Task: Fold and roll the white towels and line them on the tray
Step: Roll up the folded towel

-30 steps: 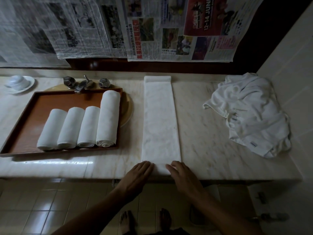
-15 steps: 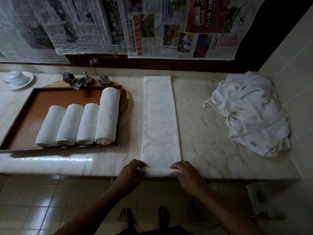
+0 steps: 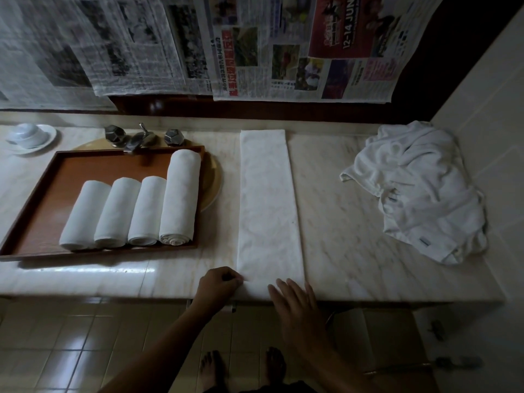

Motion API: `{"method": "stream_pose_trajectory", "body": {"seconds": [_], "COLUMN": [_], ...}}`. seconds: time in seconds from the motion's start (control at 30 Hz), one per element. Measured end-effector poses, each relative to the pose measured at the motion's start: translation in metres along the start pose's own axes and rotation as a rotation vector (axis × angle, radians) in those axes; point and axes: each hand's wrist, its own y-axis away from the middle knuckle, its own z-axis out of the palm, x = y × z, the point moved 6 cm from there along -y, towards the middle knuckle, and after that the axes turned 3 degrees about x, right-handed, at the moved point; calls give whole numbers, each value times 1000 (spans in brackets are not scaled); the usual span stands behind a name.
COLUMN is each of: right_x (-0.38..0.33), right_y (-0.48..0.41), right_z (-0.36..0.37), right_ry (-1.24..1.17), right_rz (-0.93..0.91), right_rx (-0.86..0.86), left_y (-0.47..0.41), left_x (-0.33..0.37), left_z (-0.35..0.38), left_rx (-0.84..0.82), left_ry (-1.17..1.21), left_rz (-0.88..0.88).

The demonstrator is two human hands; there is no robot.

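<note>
A white towel (image 3: 268, 205), folded into a long narrow strip, lies on the marble counter and runs from the back wall to the front edge. Its near end is turned up into a small roll. My left hand (image 3: 217, 285) has curled fingers and pinches the left corner of that roll. My right hand (image 3: 295, 300) lies flat with straight fingers on the right part of the roll. To the left stands a brown wooden tray (image 3: 45, 180) with several rolled white towels (image 3: 133, 211) lined side by side, the rightmost one longer.
A heap of unfolded white towels (image 3: 419, 191) lies at the counter's right end by the tiled wall. A tap with two knobs (image 3: 141, 137) and a white cup on a saucer (image 3: 29, 136) stand behind the tray. Newspaper sheets (image 3: 198, 43) hang above.
The near end of the strip was lifted and turned over into a small roll. My right hand went from curled on the roll to flat on it; my left hand stays curled.
</note>
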Motion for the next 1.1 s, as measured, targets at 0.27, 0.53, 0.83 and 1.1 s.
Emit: {"method": "stream_pose_trajectory", "body": {"seconds": [0.27, 0.53, 0.83, 1.1], "right_x": [9, 26, 31, 4], "right_y": [-18, -34, -44, -18], "right_z": [1, 5, -1, 9], "right_ry": [-38, -292, -212, 19], "right_rz": [-46, 104, 87, 75], "right_rx": [-7, -298, -247, -200], "left_y": [23, 16, -13, -20], "left_x": [17, 1, 21, 41], "left_z": [19, 49, 45, 38], "left_rx": [206, -89, -234, -111], "left_ry": [-515, -768, -801, -818], "left_rz": [497, 704, 646, 774]}}
